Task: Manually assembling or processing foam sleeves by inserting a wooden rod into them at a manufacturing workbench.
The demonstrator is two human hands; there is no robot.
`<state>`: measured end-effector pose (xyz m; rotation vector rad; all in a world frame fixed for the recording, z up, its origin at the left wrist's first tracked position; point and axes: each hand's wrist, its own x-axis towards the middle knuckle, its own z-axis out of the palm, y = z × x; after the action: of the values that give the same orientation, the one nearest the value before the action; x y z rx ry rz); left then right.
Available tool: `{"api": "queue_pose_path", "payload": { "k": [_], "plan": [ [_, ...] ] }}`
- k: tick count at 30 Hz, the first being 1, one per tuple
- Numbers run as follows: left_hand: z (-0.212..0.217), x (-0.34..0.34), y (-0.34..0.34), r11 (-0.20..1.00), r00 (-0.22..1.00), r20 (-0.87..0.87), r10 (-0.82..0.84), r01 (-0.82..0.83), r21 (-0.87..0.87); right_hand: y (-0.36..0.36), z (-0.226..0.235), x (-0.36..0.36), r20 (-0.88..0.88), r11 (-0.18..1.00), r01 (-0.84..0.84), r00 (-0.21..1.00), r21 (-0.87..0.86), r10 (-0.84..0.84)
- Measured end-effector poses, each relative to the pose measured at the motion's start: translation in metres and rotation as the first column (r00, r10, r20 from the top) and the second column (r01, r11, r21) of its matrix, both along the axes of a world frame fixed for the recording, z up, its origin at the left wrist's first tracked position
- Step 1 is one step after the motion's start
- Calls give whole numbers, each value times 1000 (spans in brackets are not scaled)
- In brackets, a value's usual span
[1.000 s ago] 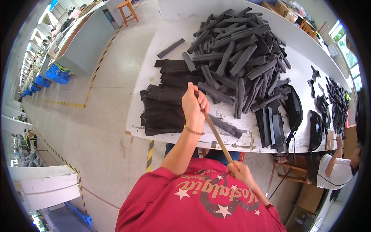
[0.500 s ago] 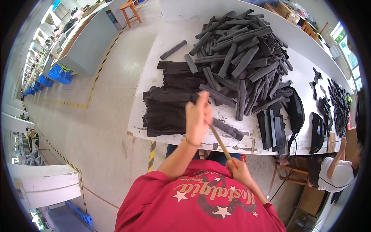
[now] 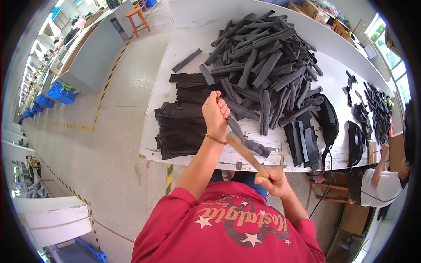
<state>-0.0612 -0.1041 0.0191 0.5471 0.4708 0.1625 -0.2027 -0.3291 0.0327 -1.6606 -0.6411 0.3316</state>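
- A dark fabric strip is gripped in the closed left hand, held up just over the white worktable.
- A thin wooden stick is clamped in the right fist, down by the table's near edge; its tip is pushed up into the strip.
- Flat black fabric pieces are stacked just left of the raised hand.
- A big heap of rolled dark tubes is piled behind it.
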Motion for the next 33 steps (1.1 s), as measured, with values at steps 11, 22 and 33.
{"api": "queue_pose_path", "payload": {
  "k": [11,22,33],
  "plan": [
    [-4,-14,-8,969,991,-62,-118,129,212,72,9,47,-85,970,242,966,-26,-244],
    [-4,-75,-45,475,578,34,-816,634,611,56,15,76,-34,663,725,679,187,-733],
    [5,-81,-32,749,866,271,-421,163,642,27,27,101,-267,797,580,805,170,-529]
  ]
}}
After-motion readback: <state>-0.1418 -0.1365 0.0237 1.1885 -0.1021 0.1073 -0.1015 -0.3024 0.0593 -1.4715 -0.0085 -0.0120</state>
